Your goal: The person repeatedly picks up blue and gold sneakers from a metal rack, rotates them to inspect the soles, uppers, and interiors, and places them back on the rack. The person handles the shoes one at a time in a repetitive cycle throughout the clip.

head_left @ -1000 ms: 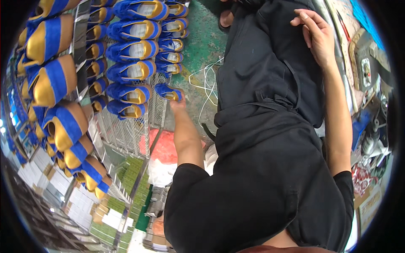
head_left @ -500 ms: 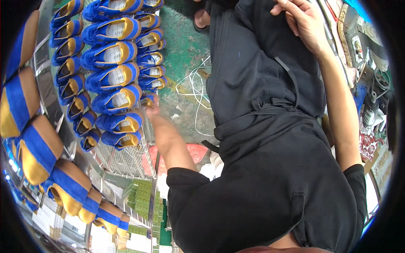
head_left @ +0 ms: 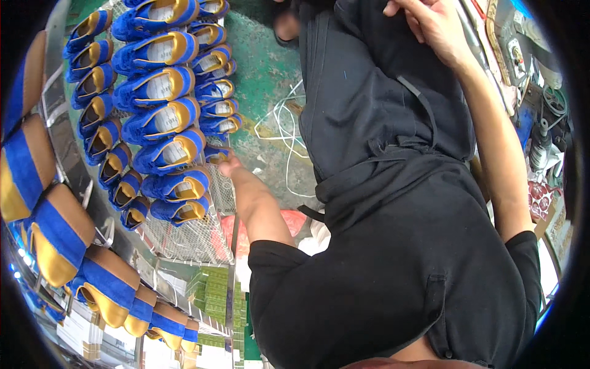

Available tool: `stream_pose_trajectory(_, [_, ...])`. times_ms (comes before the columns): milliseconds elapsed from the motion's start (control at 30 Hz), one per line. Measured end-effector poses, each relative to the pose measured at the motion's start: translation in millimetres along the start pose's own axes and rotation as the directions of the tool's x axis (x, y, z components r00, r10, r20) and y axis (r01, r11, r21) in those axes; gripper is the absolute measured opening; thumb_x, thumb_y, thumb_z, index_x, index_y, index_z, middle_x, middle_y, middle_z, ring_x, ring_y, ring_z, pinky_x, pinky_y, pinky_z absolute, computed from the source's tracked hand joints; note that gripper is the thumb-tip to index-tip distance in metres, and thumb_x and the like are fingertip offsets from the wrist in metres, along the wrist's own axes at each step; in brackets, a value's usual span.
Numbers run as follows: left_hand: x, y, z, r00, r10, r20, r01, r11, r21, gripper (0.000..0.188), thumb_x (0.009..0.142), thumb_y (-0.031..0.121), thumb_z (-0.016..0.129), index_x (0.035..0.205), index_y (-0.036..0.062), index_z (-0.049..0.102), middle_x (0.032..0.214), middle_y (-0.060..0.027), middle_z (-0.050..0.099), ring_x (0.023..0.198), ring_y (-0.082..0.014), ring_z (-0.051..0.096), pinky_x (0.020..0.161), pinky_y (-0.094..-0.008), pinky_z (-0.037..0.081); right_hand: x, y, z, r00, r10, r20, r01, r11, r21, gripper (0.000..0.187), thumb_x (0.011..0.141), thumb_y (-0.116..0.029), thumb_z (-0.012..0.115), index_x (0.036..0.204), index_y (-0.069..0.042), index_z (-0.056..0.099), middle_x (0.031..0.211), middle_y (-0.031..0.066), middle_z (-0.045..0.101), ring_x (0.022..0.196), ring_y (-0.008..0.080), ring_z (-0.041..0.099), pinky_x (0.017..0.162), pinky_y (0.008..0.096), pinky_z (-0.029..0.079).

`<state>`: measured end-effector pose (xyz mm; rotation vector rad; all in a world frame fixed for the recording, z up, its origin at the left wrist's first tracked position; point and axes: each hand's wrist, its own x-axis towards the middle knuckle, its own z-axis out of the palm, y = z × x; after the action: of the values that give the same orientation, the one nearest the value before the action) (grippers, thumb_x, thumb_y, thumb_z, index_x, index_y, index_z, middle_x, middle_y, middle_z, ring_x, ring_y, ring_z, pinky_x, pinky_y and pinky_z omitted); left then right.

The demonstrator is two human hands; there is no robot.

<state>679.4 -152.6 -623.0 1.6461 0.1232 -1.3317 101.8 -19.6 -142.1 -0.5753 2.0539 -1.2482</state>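
while the left hand [head_left: 230, 166] grips the heel of one blue slip-on shoe [head_left: 214, 154] with gold lining, the right hand [head_left: 433, 27] hangs loosely half-curled over black trousers [head_left: 375, 86], contact unclear. held shoe: at the near end of the rightmost column, above a white wire-mesh rack [head_left: 178, 238]. just beside it, left: a column of matching blue shoes [head_left: 161, 86] with pale insoles. further left: gold-toed shoes [head_left: 64, 212] with blue bands. beyond the rack: worn green floor [head_left: 258, 67].
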Motion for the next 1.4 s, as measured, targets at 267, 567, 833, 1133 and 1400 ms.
stream_pose_trajectory(267, [-50, -25, -2, 0.986, -0.130, 0.107, 0.133, 0.991, -0.020, 0.041, 0.100, 0.020, 0.036, 0.135, -0.0014, 0.037, 0.134, -0.0180, 0.050, 0.132, -0.0313, 0.041, 0.114, -0.0469, 0.028, -4, -9, 7, 0.998, 0.037, 0.048, -0.035, 0.999, -0.028, 0.021, 0.096, -0.024, 0.061, 0.097, -0.003, 0.064, 0.076, 0.0047, 0.068, 0.046, 0.0067, 0.048, 0.042, 0.0203, 0.036])
stream_pose_trajectory(567, [-199, -79, 118, 0.892, -0.292, 0.345, 0.061, 0.833, 0.549, 0.046, 0.096, 0.028, 0.055, 0.134, 0.0029, 0.048, 0.128, -0.0120, 0.058, 0.111, -0.0236, 0.059, 0.094, -0.0394, 0.049, 2, 21, -5, 0.982, -0.129, 0.141, 0.083, 0.952, 0.294, 0.015, 0.096, -0.015, 0.059, 0.094, -0.001, 0.065, 0.082, 0.0035, 0.066, 0.076, 0.0104, 0.063, 0.074, 0.0269, 0.051])
stream_pose_trajectory(833, [-495, -28, 507, -0.139, 0.178, 0.974, -0.794, 0.568, -0.217, 0.025, 0.096, 0.005, 0.057, 0.120, -0.0012, 0.055, 0.117, -0.0090, 0.060, 0.107, -0.0173, 0.059, 0.094, -0.0300, 0.048, 11, 25, -36, 0.973, -0.166, 0.163, 0.134, 0.973, 0.190, 0.014, 0.093, -0.013, 0.060, 0.096, 0.000, 0.065, 0.080, 0.0075, 0.068, 0.074, 0.0134, 0.066, 0.069, 0.0300, 0.054])
stream_pose_trajectory(1133, [-568, 53, 858, -0.242, 0.471, 0.848, -0.805, -0.586, 0.096, 0.068, 0.073, 0.052, 0.071, 0.120, 0.0044, 0.057, 0.120, -0.0238, 0.055, 0.115, -0.0397, 0.051, 0.102, -0.0471, 0.039, 41, 32, -41, 0.966, -0.239, 0.103, 0.220, 0.962, 0.165, 0.011, 0.087, -0.010, 0.064, 0.093, -0.001, 0.067, 0.073, 0.0099, 0.068, 0.064, 0.0188, 0.067, 0.060, 0.0302, 0.053])
stream_pose_trajectory(1400, [-521, 66, 959, 0.150, -0.197, 0.969, -0.622, -0.781, -0.062, 0.044, 0.075, 0.041, 0.072, 0.107, 0.0113, 0.074, 0.110, -0.0166, 0.070, 0.104, -0.0319, 0.066, 0.093, -0.0406, 0.049, 55, 32, -45, 0.965, -0.251, 0.082, 0.230, 0.952, 0.204, 0.010, 0.086, -0.010, 0.066, 0.093, -0.003, 0.067, 0.071, 0.0103, 0.069, 0.064, 0.0221, 0.069, 0.061, 0.0314, 0.055])
